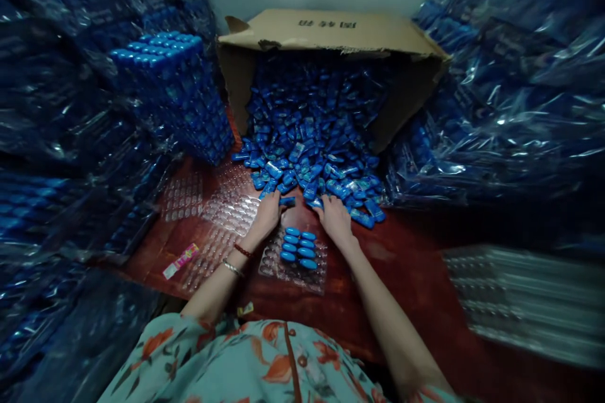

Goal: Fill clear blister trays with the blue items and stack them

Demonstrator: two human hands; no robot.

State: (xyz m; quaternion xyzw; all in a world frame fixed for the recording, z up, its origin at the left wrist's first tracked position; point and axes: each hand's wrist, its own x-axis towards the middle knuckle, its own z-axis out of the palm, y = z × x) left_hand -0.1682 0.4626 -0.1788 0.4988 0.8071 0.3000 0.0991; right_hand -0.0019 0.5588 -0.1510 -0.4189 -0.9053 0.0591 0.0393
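Observation:
My left hand (pixel 268 213) is closed at the near edge of a heap of small blue wrapped packets (pixel 326 167), with one blue packet (pixel 287 201) at its fingertips. At the same edge, a little to the right, my right hand (pixel 334 219) has its fingers curled on another blue packet (pixel 316 203). Between my forearms lies a clear plastic tray with moulded pockets (pixel 269 264). Several blue oval pieces (pixel 307 253) sit in its pockets in two columns. My palms hide part of what the fingers grip.
A cardboard box (pixel 331 31) lies open towards me, packets spilling out. Empty clear trays (pixel 231 208) and a pink strip (pixel 182 261) lie left. A tall stack of filled blue trays (pixel 165 88) stands behind them. Plastic-wrapped blue stacks (pixel 510 107) flank the table (pixel 392 271); stacked clear trays (pixel 524 302) lie right.

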